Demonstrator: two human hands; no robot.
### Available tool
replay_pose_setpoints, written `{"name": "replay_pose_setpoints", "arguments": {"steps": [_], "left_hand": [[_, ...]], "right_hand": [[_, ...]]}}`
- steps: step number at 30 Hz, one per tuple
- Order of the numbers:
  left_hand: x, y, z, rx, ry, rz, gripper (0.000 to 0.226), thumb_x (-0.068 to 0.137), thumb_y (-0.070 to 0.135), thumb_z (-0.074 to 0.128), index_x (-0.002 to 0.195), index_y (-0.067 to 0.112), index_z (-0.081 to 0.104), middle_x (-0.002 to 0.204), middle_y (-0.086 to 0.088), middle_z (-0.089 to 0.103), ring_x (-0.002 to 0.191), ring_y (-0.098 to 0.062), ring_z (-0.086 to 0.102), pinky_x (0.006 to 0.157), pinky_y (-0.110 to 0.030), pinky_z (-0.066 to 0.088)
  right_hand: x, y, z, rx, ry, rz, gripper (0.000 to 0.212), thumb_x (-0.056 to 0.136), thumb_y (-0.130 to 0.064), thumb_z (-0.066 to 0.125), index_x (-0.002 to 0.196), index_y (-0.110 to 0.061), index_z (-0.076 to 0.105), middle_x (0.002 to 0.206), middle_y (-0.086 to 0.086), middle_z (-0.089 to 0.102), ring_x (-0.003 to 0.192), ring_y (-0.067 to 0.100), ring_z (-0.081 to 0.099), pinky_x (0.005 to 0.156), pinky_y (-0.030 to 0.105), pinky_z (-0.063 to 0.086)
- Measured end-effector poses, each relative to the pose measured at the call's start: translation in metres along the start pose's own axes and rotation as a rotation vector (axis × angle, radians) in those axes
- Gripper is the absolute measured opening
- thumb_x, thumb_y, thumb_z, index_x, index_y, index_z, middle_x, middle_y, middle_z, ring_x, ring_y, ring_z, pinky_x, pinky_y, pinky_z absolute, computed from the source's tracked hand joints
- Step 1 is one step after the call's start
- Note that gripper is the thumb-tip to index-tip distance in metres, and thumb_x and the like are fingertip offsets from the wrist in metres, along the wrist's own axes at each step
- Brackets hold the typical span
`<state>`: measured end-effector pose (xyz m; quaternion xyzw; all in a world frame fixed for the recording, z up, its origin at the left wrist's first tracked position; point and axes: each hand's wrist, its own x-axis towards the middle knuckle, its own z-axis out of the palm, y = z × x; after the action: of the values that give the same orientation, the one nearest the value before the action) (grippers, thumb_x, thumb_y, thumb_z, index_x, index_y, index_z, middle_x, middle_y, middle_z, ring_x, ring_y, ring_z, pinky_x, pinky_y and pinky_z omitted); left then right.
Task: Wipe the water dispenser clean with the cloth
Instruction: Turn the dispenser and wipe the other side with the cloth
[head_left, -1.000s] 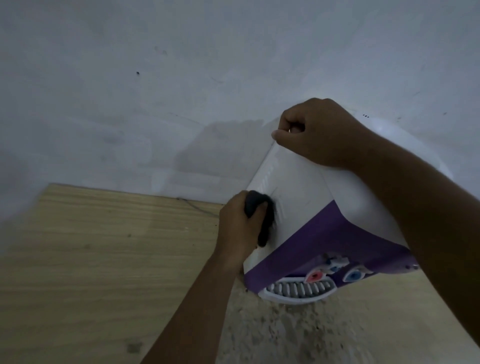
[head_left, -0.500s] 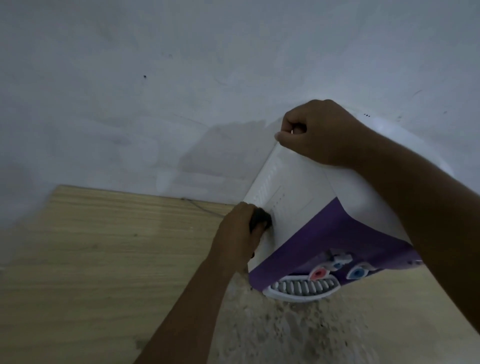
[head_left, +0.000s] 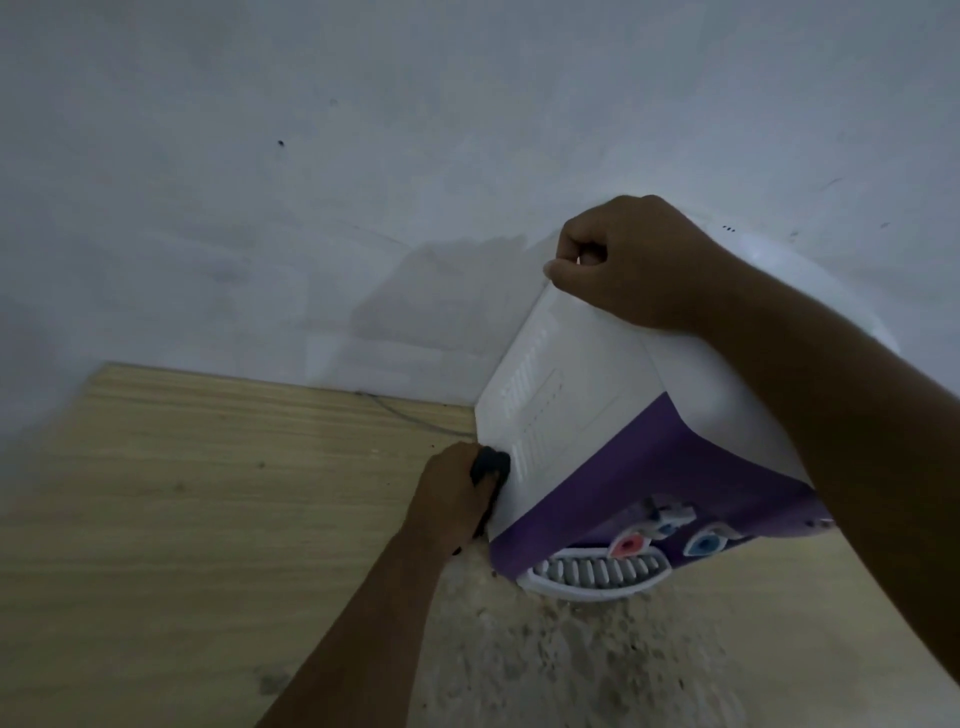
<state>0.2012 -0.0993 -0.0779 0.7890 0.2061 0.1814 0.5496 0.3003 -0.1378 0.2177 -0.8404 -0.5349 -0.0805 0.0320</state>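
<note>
We work w/ one cam only: head-worn, wide-angle, facing fwd and down. It sits close, w/ the water dispenser (head_left: 582, 415) seen from above at centre-right, left arm (head_left: 363, 623) cut by the bottom edge, right arm (head_left: 857, 415) by the right edge. Wall (head_left: 311, 208) fills the top half; wood-grain surface (head_left: 182, 519) lower left.

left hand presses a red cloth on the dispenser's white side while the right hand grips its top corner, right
The cloth is black, not red; the head view shows it. The left hand presses it on the white side of the dispenser while the right hand grips its top corner.
</note>
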Motion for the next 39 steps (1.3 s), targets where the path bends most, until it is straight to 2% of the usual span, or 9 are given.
{"name": "replay_pose_setpoints", "arguments": {"steps": [2, 7, 14, 20, 24, 29, 33, 37, 39], "left_hand": [[0.001, -0.005, -0.004, -0.009, 0.011, -0.033, 0.022, 0.096, 0.022, 0.059, 0.074, 0.024, 0.056, 0.070, 0.014, 0.054, 0.064, -0.001, 0.051, 0.058, -0.008, 0.037], [-0.003, 0.020, 0.001, -0.189, 0.300, -0.049, 0.010, 0.094, 0.012, 0.061, 0.099, 0.009, 0.069, 0.087, 0.006, 0.061, 0.074, -0.002, 0.054, 0.065, 0.001, 0.037], [-0.009, 0.032, 0.017, -0.261, 0.282, 0.198, 0.013, 0.091, 0.006, 0.064, 0.088, 0.018, 0.067, 0.079, 0.008, 0.056, 0.074, 0.004, 0.055, 0.068, -0.007, 0.039], [0.007, 0.037, 0.016, -0.194, 0.330, 0.150, 0.025, 0.089, 0.001, 0.064, 0.084, 0.025, 0.060, 0.075, 0.012, 0.054, 0.068, 0.003, 0.049, 0.065, 0.001, 0.036], [0.008, 0.031, 0.006, -0.220, 0.201, 0.165, 0.022, 0.090, 0.010, 0.062, 0.075, 0.026, 0.060, 0.070, 0.010, 0.055, 0.066, 0.001, 0.053, 0.063, -0.009, 0.039], [0.006, 0.029, -0.025, -0.223, -0.247, 0.075, 0.008, 0.090, 0.018, 0.068, 0.083, 0.014, 0.069, 0.079, -0.001, 0.066, 0.069, -0.003, 0.057, 0.063, -0.013, 0.042], [0.022, 0.037, -0.021, -0.133, -0.037, 0.093, 0.022, 0.092, 0.012, 0.065, 0.075, -0.002, 0.065, 0.075, -0.017, 0.064, 0.068, -0.013, 0.054, 0.061, -0.020, 0.039], [0.022, 0.037, 0.000, -0.193, 0.136, 0.149, 0.036, 0.087, 0.016, 0.054, 0.057, 0.029, 0.041, 0.058, 0.011, 0.044, 0.054, 0.002, 0.042, 0.059, -0.020, 0.035], [0.014, 0.034, -0.003, -0.217, 0.054, 0.112, 0.026, 0.088, 0.022, 0.057, 0.063, 0.027, 0.053, 0.064, 0.011, 0.051, 0.056, 0.007, 0.048, 0.061, -0.017, 0.038]], "right_hand": [[-0.001, 0.001, 0.000, 0.011, 0.003, 0.007, 0.025, 0.088, -0.030, 0.061, 0.072, -0.011, 0.065, 0.056, -0.007, 0.048, 0.056, 0.007, 0.046, 0.056, 0.017, 0.032], [0.000, 0.002, 0.001, 0.003, 0.014, 0.001, 0.025, 0.088, -0.029, 0.062, 0.070, -0.012, 0.064, 0.054, -0.007, 0.046, 0.054, 0.006, 0.045, 0.054, 0.014, 0.028], [0.000, 0.003, 0.002, -0.018, 0.006, -0.011, 0.025, 0.088, -0.029, 0.061, 0.071, -0.011, 0.064, 0.055, -0.007, 0.046, 0.054, 0.005, 0.045, 0.053, 0.011, 0.027], [0.000, 0.003, 0.001, 0.001, 0.001, -0.024, 0.025, 0.088, -0.030, 0.062, 0.071, -0.012, 0.064, 0.056, -0.008, 0.046, 0.055, 0.006, 0.045, 0.055, 0.014, 0.029], [0.001, 0.004, 0.002, 0.003, -0.001, -0.039, 0.026, 0.089, -0.030, 0.062, 0.071, -0.011, 0.064, 0.055, -0.009, 0.045, 0.053, 0.005, 0.044, 0.054, 0.015, 0.029], [0.005, 0.004, 0.004, 0.004, -0.015, -0.044, 0.028, 0.088, -0.031, 0.062, 0.070, -0.010, 0.064, 0.054, -0.007, 0.046, 0.054, 0.008, 0.045, 0.054, 0.020, 0.032], [0.006, 0.004, 0.005, 0.012, -0.016, -0.038, 0.027, 0.088, -0.031, 0.062, 0.070, -0.011, 0.065, 0.054, -0.007, 0.047, 0.053, 0.008, 0.045, 0.054, 0.021, 0.032], [0.006, 0.005, 0.006, 0.024, -0.019, -0.022, 0.027, 0.087, -0.032, 0.062, 0.069, -0.013, 0.064, 0.055, -0.007, 0.049, 0.054, 0.007, 0.046, 0.054, 0.022, 0.033], [0.006, 0.006, 0.006, 0.012, -0.023, -0.033, 0.028, 0.087, -0.032, 0.062, 0.068, -0.012, 0.063, 0.055, -0.007, 0.047, 0.055, 0.007, 0.045, 0.055, 0.023, 0.033]]}}
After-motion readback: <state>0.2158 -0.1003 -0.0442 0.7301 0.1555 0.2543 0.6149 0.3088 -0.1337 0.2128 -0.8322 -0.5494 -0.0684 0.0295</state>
